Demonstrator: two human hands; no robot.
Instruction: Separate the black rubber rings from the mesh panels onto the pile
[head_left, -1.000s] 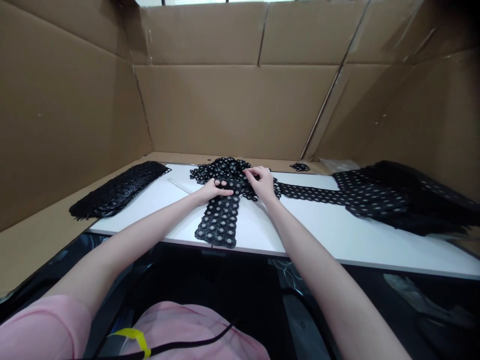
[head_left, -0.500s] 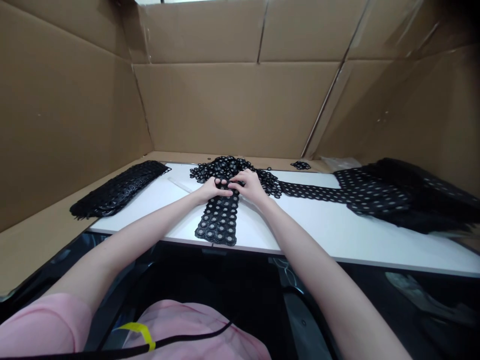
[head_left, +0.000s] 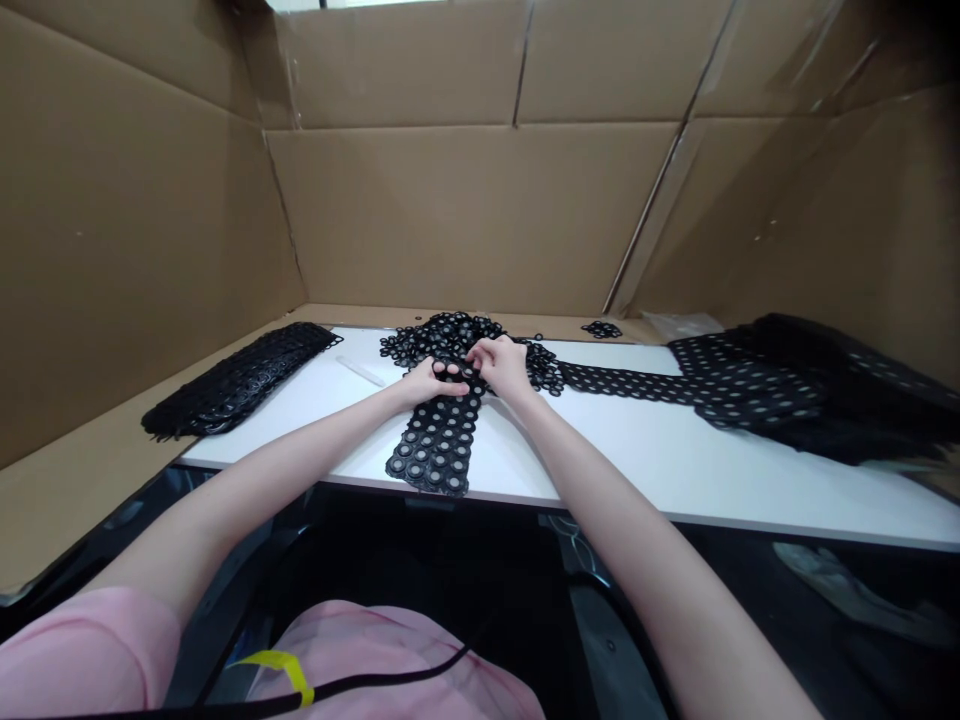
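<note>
A black strip with rows of round holes (head_left: 433, 447) lies on the white board, its near end by the front edge. My left hand (head_left: 431, 382) grips the strip's far part from the left, thumb across it. Just right of it, my right hand (head_left: 498, 362) is closed, fingertips pressed together at the edge of the ring pile; what it pinches is too small to make out. A heap of loose black rings (head_left: 450, 330) sits directly behind both hands.
Bundled black mesh (head_left: 240, 380) lies at the left, near a thin clear strip (head_left: 360, 371). A perforated black band (head_left: 630, 384) runs right into piled dark fabric (head_left: 780, 385). A few rings (head_left: 601, 330) lie farther back. Cardboard walls (head_left: 465, 220) surround the white board (head_left: 630, 465).
My right hand has lifted slightly off the strip toward the ring heap, its fingers drawn together. The strip's near end has shifted slightly left and nearer. My left hand has barely moved.
</note>
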